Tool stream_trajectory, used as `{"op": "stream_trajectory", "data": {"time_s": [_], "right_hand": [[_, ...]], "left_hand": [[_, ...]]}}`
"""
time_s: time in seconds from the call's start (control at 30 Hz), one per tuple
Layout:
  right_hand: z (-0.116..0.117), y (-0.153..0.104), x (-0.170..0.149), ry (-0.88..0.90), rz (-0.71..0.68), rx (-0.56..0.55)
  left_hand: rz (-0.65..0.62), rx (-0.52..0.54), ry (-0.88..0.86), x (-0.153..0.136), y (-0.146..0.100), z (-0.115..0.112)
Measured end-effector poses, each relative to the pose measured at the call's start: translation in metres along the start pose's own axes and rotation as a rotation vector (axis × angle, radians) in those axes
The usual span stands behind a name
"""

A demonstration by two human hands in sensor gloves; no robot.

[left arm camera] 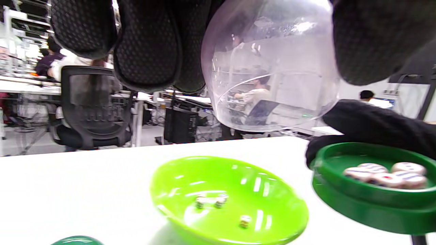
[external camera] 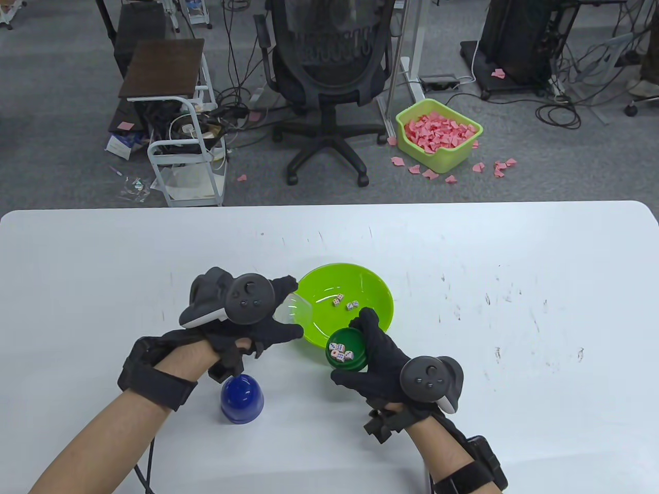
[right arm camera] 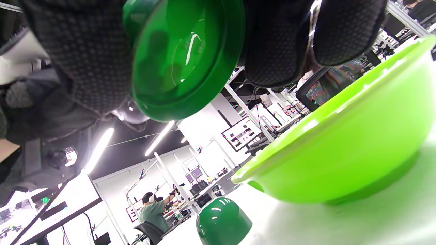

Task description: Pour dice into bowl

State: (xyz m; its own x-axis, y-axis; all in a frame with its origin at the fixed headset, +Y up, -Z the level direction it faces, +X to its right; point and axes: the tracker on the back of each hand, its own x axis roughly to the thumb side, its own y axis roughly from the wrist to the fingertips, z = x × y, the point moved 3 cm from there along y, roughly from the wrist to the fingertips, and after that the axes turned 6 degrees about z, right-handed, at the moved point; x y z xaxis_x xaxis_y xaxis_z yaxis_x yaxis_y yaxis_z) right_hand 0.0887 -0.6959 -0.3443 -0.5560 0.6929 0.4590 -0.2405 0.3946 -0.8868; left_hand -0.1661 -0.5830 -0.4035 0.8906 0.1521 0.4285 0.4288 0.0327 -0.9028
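A lime-green bowl (external camera: 378,288) sits mid-table with a few white dice (external camera: 337,300) in it; the left wrist view shows three dice (left arm camera: 220,200) on the floor of the bowl (left arm camera: 177,183). My left hand (external camera: 280,314) grips a clear plastic dome (external camera: 293,309) (left arm camera: 269,68) over the bowl's left rim. Fingers and thumb of my right hand (external camera: 368,339) hold a dark green round tray (external camera: 355,365) with several dice (external camera: 341,352) at the near rim, roughly level. From below I see the tray (right arm camera: 184,58) and the bowl wall (right arm camera: 340,153).
A blue dome cup (external camera: 242,399) stands on the table under my left wrist. A green dome (right arm camera: 223,221) stands left of the bowl in the right wrist view. Beyond the white table's (external camera: 515,267) far edge are an office chair (external camera: 329,62) and a bin (external camera: 437,134).
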Motion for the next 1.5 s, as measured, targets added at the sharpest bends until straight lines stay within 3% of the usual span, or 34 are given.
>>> {"op": "stream_trajectory", "data": {"time_s": [0.37,0.8,1.13,1.5], "right_hand": [[-0.002,0.000,-0.001,0.001,0.011,-0.005],[-0.006,0.001,-0.004,-0.001,0.021,-0.017],[-0.012,0.002,-0.008,0.006,0.032,-0.024],[-0.016,0.003,-0.010,-0.007,0.040,-0.023]], "left_hand": [[0.174,-0.026,0.114,-0.076,-0.013,-0.023],[0.389,-0.240,0.249,-0.137,-0.012,-0.084],[0.433,-0.333,0.320,-0.155,-0.012,-0.128],[0.421,-0.358,0.352,-0.156,-0.017,-0.142]]}}
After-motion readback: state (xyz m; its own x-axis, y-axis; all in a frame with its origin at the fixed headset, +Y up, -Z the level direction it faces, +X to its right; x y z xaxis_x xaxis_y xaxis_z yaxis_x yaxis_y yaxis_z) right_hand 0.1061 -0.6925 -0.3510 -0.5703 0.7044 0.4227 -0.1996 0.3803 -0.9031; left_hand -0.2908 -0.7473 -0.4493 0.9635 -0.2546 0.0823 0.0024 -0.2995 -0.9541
